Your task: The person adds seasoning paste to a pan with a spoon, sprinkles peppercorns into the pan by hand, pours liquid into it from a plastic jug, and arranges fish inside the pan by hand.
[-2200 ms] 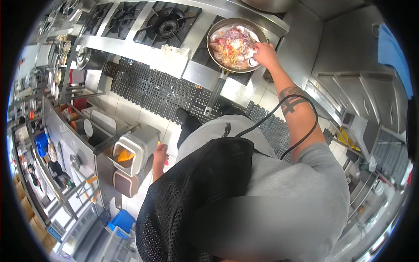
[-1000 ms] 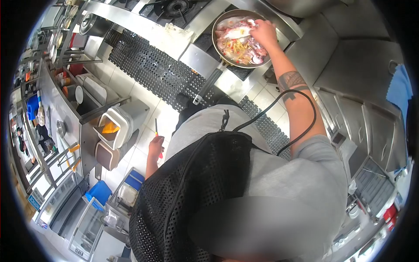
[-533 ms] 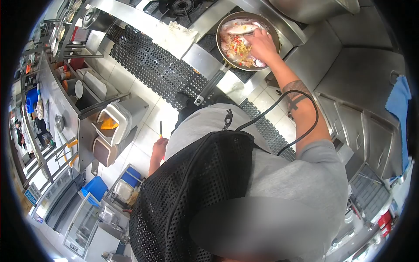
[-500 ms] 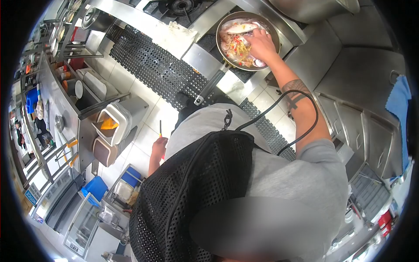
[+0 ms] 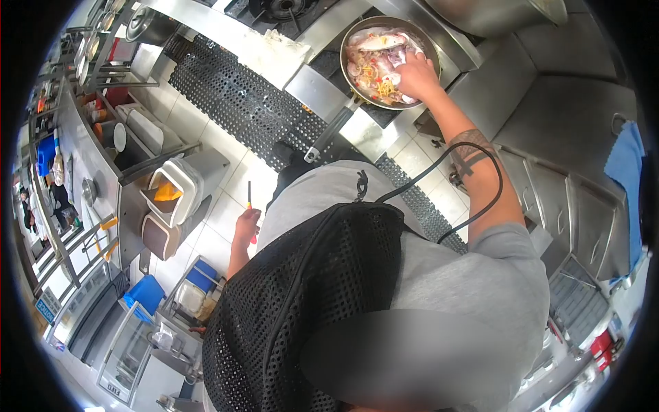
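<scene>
A round pan [image 5: 349, 74] rests on the stove, with its black handle [image 5: 331, 132] pointing down and left. In it lie pale fish or meat pieces [image 5: 384, 43], sliced onion and yellow and red strips [image 5: 386, 85] in liquid. My right hand [image 5: 417, 74] reaches into the pan's right side, fingertips down among the food; what they may grip is hidden. Low beside my waist, my left hand [image 5: 247, 225] is closed around a thin tool [image 5: 250, 199] with a yellow and red handle, its dark tip upward.
A burner [image 5: 287, 7] and a white cloth [image 5: 273, 56] are left of the pan. Tall bins [image 5: 169, 194] stand by the steel counter at left. A black mat [image 5: 240, 103] covers the floor before the stove. Another person's hand [image 5: 198, 330] shows at lower left.
My right hand has moved from the pan's right edge up over the food and back to its right side. The food has shifted. My left hand still holds the tool.
</scene>
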`<state>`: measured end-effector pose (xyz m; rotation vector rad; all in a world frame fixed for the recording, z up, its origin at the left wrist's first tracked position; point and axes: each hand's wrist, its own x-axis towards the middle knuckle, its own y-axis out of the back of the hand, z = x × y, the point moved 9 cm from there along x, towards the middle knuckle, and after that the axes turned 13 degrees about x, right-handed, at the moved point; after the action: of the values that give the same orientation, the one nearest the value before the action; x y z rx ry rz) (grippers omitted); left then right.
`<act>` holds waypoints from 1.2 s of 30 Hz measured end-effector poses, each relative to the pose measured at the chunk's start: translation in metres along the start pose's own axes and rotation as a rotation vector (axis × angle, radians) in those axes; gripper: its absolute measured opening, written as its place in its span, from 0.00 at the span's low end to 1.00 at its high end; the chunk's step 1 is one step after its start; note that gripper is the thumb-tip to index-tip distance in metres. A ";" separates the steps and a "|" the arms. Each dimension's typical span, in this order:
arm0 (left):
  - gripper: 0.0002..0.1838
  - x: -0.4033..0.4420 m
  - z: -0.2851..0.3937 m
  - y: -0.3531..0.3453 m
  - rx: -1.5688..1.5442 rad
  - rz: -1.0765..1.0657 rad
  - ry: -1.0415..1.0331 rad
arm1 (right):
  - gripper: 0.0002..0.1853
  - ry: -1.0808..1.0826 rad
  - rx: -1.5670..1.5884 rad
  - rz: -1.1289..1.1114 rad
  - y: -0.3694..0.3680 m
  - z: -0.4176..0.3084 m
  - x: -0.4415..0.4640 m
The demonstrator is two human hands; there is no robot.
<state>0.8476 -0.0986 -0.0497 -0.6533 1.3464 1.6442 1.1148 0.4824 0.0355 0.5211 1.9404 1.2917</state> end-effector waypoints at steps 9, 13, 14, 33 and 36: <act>0.15 -0.004 -0.003 0.006 0.101 0.022 0.037 | 0.19 -0.132 0.275 0.231 -0.021 0.010 0.050; 0.16 -0.007 0.010 0.015 0.026 0.059 0.018 | 0.16 -0.174 0.255 0.233 -0.020 0.004 0.056; 0.16 -0.008 0.013 0.015 0.026 0.059 0.005 | 0.16 -0.170 0.254 0.231 -0.021 0.003 0.058; 0.16 0.001 0.005 0.007 0.089 0.039 -0.004 | 0.08 -0.111 0.297 0.403 -0.013 -0.017 0.053; 0.16 0.006 0.006 0.010 0.026 0.026 -0.014 | 0.09 -0.142 0.391 0.432 -0.002 -0.010 0.044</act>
<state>0.8371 -0.0910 -0.0476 -0.6104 1.3688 1.6463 1.0785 0.5054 0.0202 1.2486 2.0328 1.0812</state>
